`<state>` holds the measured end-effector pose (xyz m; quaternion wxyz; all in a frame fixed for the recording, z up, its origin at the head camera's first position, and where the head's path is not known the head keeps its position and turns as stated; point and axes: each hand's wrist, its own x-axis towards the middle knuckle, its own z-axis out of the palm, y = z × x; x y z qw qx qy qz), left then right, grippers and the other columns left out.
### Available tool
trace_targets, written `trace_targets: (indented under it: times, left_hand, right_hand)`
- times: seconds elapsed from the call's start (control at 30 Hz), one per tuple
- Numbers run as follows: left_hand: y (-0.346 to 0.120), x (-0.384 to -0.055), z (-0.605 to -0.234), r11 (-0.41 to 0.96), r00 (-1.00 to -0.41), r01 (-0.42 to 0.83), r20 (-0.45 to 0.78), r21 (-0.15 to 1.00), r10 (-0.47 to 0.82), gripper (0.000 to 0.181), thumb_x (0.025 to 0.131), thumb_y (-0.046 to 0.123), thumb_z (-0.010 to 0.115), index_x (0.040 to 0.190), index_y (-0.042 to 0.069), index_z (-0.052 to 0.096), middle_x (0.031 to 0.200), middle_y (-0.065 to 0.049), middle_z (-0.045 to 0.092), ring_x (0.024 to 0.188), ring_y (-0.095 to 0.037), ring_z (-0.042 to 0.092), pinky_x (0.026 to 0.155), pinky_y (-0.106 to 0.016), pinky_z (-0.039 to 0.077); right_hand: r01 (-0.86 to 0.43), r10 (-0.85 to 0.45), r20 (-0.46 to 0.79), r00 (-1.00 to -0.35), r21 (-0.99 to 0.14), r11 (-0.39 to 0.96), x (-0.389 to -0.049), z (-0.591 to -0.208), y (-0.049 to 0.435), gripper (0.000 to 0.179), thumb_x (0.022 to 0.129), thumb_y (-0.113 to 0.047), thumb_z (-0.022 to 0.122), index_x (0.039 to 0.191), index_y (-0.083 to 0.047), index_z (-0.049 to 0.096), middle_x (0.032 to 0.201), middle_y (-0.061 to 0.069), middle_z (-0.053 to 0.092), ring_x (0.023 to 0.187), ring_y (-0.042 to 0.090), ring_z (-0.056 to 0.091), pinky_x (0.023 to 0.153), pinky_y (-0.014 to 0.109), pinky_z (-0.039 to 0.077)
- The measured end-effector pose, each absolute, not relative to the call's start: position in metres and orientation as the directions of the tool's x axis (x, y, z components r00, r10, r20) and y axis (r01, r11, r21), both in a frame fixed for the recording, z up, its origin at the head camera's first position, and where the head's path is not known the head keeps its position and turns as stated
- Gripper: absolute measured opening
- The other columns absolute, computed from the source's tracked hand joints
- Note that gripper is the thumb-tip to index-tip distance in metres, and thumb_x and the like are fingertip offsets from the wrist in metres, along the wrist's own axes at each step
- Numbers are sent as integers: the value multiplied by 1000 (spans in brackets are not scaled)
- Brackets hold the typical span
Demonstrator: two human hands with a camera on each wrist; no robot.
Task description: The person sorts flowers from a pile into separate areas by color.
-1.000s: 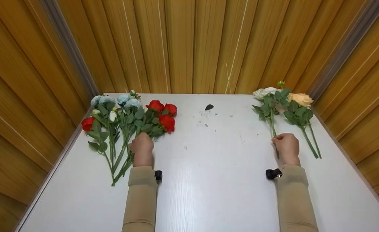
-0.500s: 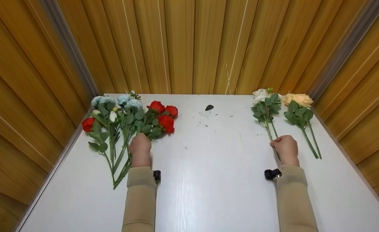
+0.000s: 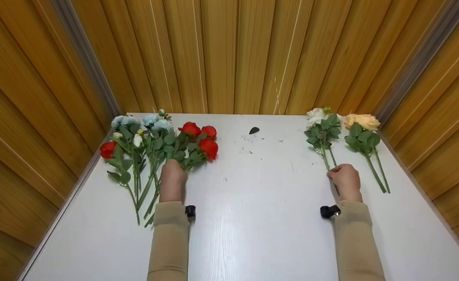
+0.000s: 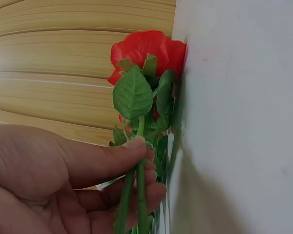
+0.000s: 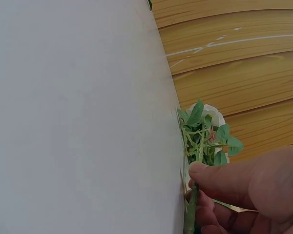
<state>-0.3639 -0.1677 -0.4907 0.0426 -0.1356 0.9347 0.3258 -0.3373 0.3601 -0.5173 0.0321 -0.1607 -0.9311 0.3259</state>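
In the head view, the left hand [image 3: 172, 179] is at 9 o'clock on the white table [image 3: 237, 234], its back to the camera and its fingertips hidden. The left wrist view shows the thumb pinching two green stems [image 4: 141, 195] against the fingers, which curl behind them. These stems lead up to red flowers [image 3: 208, 149], which lie at 1 o'clock from that hand, three blooms close together above dark leaves.

The right hand [image 3: 345, 180] is at 3 o'clock on the table. Its thumb and curled fingers pinch a green stem [image 5: 190, 217] just below the leaves in the right wrist view. The white flower [image 3: 315, 116] above it lies at 11 o'clock from the hand, near the back edge of the table.

Peach flowers [image 3: 362, 121] lie between 12 and 1 o'clock from the right hand, their bare stems [image 3: 377, 173] slanting down just beside it toward 5 o'clock.

Blue flowers [image 3: 163, 125] lie between 11 and 12 o'clock from the left hand, with a white bud [image 3: 137, 140] among the leaves and a single red bloom [image 3: 108, 150] at 10 o'clock. A loose leaf [image 3: 254, 130] lies at 12 o'clock on the table, well apart from both hands. Wooden panels [image 3: 221, 58] rise behind.
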Motion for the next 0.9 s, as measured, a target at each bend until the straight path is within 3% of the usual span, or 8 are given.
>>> trace_targets:
  times: [0.13,0.23,0.37,0.47,0.6,0.73,0.9]
  left_hand:
    - [-165,-364,-489,773,-958,-286,-184,567,-220,5,88,3,70,87,0,66,93,-18,69,78,-26,52,74,-44,52]
    - [-164,-365,-487,765,-957,-289,-194,576,-216,15,90,9,74,99,-3,72,106,-22,73,83,-27,57,81,-48,55]
    - [-164,-366,-487,720,-956,-291,-178,630,-232,15,95,14,73,90,0,73,100,-19,74,81,-27,60,75,-45,54]
    - [-164,-363,-487,676,-960,-264,-119,688,-254,15,97,15,72,93,0,72,103,-19,73,89,-34,67,79,-45,55]
    - [-164,-358,-484,624,-962,-202,-34,755,-270,18,99,13,68,108,-2,72,116,-23,71,109,-41,67,93,-53,55]
    - [-162,-356,-479,587,-961,-172,-3,791,-278,20,100,14,67,111,-2,73,117,-23,72,106,-39,68,89,-51,56]
    - [-160,-355,-472,513,-956,-142,17,847,-292,26,100,17,68,119,0,72,114,-22,73,97,-36,70,79,-45,57]
  right_hand:
    - [282,321,-49,-946,-617,735,-337,-518,361,26,96,-16,67,106,8,72,109,29,72,98,44,67,82,49,54]
    - [276,317,-44,-947,-616,738,-337,-517,361,26,96,-16,67,106,8,72,109,29,72,97,43,67,81,49,54]
    - [275,314,-46,-948,-614,740,-337,-516,360,28,97,-17,65,107,8,71,109,29,72,97,43,67,82,49,54]
    - [279,318,-48,-947,-615,737,-338,-514,358,30,98,-18,64,108,9,71,109,29,72,98,44,67,83,50,54]
    - [294,341,-41,-939,-612,734,-339,-509,356,32,99,-21,60,110,8,69,105,27,72,95,42,67,79,47,53]
    - [305,363,-31,-931,-611,730,-340,-503,352,35,101,-24,55,116,6,68,108,26,71,89,37,67,71,42,52]
    - [259,345,16,-938,-629,733,-342,-494,338,37,104,-25,54,122,4,67,117,28,69,91,36,68,73,42,53]
